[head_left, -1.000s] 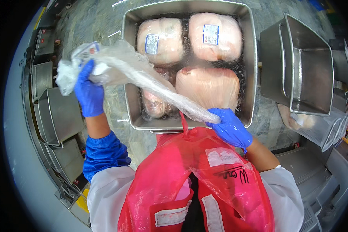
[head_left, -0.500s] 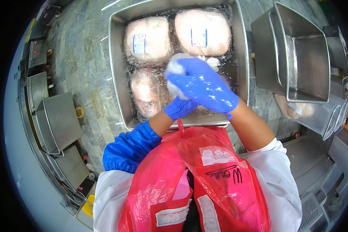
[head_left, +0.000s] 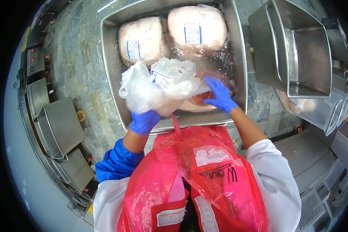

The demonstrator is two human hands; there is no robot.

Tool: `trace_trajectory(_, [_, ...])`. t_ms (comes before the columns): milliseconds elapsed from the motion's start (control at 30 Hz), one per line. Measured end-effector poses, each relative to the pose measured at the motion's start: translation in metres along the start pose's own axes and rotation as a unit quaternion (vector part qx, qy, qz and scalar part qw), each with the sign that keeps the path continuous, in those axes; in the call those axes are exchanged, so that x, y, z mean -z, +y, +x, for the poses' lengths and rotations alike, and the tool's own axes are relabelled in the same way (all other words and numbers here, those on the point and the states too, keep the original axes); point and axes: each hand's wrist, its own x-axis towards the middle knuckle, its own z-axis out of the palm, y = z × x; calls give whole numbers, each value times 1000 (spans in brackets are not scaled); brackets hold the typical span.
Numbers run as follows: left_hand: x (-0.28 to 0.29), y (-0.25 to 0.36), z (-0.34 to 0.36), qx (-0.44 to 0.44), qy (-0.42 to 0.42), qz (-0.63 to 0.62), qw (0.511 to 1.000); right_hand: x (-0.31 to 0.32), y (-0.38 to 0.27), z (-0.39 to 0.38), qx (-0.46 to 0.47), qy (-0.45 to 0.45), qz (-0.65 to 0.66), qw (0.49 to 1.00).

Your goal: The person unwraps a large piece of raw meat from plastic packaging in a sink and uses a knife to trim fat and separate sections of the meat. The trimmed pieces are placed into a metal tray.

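Note:
A steel tub (head_left: 240,58) holds watery liquid and wrapped meat: two pale, labelled pieces (head_left: 141,33) (head_left: 196,27) at the back, one (head_left: 199,105) at the front, partly covered. A crumpled clear plastic bag (head_left: 174,81) with a blue-edged label spreads across the tub's front half, hiding whatever lies at its front left. My left hand (head_left: 144,123), blue-gloved, is closed on the bag's lower left, its fingertips behind the plastic. My right hand (head_left: 220,93), also gloved, has its fingers apart at the bag's right edge, over the front piece.
Empty-looking steel bins (head_left: 288,50) stand to the right, above a clear container (head_left: 317,114) with pale contents. More steel bins (head_left: 62,127) line the left side along a light wall (head_left: 23,162). Tiled floor (head_left: 77,58) surrounds the tub. A red apron (head_left: 189,162) covers my front.
The plastic, long and stretched a second ago and bunched centrally half a second ago, now fans out over the front pieces. My hands have moved apart, the right rightward with its fingers spreading.

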Motion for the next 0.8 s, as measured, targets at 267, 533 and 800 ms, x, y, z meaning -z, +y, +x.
trace_trajectory(267, [-18,71,-22,104,-70,-74,989,-38,6,81,-139,200,539,806])
trace_trajectory(533, [47,46,9,-33,-55,409,910,37,-146,73,-148,8,446,883])
trace_trajectory(800, [82,-26,18,22,-229,472,851,6,-224,50,195,37,370,907])
